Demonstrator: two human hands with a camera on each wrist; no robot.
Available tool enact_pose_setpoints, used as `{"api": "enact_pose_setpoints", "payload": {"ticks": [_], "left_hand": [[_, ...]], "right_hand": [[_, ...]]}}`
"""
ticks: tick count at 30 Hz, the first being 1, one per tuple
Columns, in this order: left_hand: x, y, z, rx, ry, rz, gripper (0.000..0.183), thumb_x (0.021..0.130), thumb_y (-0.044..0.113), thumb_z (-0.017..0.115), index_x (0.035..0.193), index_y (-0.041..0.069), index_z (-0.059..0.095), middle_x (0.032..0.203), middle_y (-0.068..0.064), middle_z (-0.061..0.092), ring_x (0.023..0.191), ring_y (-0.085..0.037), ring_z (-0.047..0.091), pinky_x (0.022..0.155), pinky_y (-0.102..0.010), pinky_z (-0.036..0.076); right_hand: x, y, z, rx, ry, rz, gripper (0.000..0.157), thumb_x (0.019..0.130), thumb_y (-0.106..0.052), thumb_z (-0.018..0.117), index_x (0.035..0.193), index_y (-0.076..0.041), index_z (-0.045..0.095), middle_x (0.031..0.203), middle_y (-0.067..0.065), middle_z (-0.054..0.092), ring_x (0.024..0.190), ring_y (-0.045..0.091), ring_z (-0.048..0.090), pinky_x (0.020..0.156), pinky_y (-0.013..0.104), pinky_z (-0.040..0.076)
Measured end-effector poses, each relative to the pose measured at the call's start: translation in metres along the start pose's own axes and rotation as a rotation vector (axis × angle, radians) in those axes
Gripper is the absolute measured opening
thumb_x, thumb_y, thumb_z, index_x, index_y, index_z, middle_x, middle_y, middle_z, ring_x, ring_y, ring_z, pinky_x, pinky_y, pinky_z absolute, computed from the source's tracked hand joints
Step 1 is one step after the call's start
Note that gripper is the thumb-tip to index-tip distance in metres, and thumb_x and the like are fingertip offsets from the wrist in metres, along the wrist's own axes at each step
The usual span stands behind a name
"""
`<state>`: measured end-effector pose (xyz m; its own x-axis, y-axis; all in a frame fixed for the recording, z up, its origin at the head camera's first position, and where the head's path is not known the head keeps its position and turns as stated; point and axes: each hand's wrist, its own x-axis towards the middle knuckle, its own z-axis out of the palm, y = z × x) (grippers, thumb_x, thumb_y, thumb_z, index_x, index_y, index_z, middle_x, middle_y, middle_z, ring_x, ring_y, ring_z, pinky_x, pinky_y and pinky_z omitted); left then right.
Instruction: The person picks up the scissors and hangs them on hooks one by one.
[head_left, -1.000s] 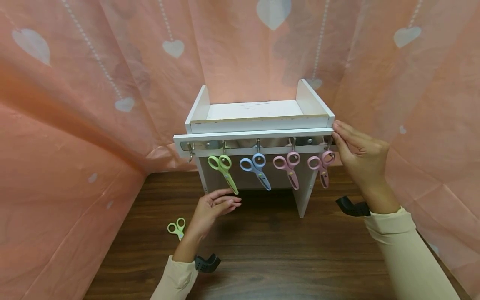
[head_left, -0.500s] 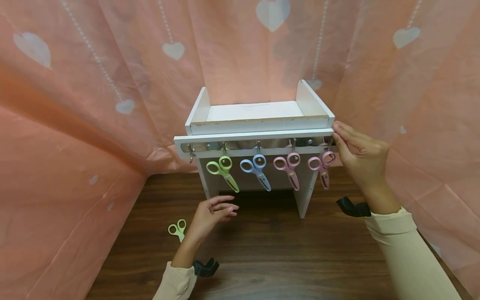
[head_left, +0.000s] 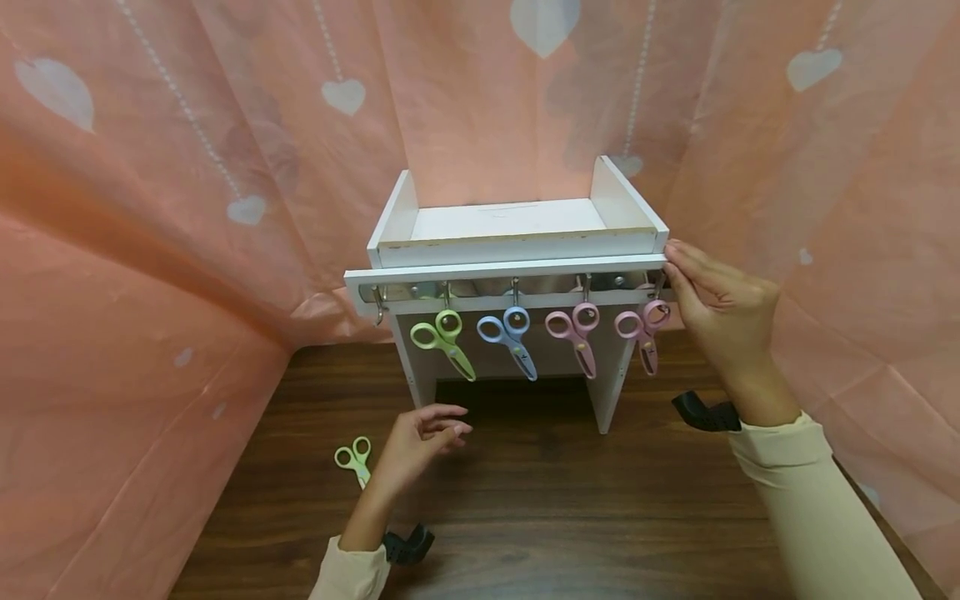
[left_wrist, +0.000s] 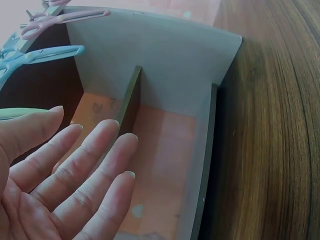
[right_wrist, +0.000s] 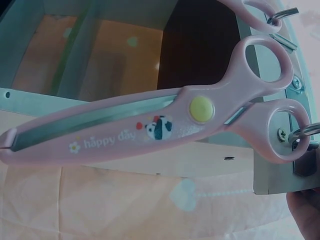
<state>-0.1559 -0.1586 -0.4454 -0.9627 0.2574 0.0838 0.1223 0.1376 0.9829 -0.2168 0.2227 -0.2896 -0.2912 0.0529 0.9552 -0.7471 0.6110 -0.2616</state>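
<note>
Four hooks of the white hook rail (head_left: 480, 270) carry scissors by a finger loop. From left to right hang green scissors (head_left: 450, 347), blue scissors (head_left: 512, 335), pink scissors (head_left: 576, 335) and more pink scissors (head_left: 643, 332). The leftmost hook (head_left: 378, 305) bears nothing. My right hand (head_left: 727, 312) pinches the rail's right end between thumb and fingers. Below the green scissors, my left hand (head_left: 416, 442) hovers with loose, slightly bent fingers and holds nothing. The left wrist view shows its palm and spread fingers (left_wrist: 95, 165).
Another pair of green scissors (head_left: 356, 458) lies on the dark wood table (head_left: 540, 517), left of my left forearm. The rail fronts a white shelf unit (head_left: 517, 252) with raised sides. Pink curtains (head_left: 480, 92) with white hearts surround the table on three sides.
My left hand has drawn down and away from the tip of the hanging green scissors, which swung slightly. My right hand stays at the rail's end.
</note>
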Motion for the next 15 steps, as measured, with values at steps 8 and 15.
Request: {"api": "enact_pose_setpoints", "payload": {"ticks": [8,15], "left_hand": [[-0.011,-0.002,0.001,0.082,0.013,-0.008,0.026,0.098,0.009,0.067,0.123,0.0,0.069,0.106,-0.017,0.076,0.091,-0.023,0.074,0.072,-0.031,0.058],[-0.018,-0.007,0.001,0.073,0.012,-0.028,0.026,0.098,0.01,0.068,0.123,0.0,0.069,0.106,-0.017,0.076,0.096,-0.042,0.072,0.072,-0.029,0.058]], "right_hand": [[-0.001,0.001,0.0,-0.002,-0.002,-0.003,0.034,0.076,0.016,0.081,0.105,-0.001,0.078,0.109,0.012,0.074,0.102,0.026,0.073,0.092,0.019,0.053],[-0.001,0.002,0.0,0.009,-0.003,0.0,0.033,0.076,0.015,0.08,0.106,-0.001,0.078,0.11,0.012,0.074,0.102,0.027,0.073,0.092,0.021,0.053]]}}
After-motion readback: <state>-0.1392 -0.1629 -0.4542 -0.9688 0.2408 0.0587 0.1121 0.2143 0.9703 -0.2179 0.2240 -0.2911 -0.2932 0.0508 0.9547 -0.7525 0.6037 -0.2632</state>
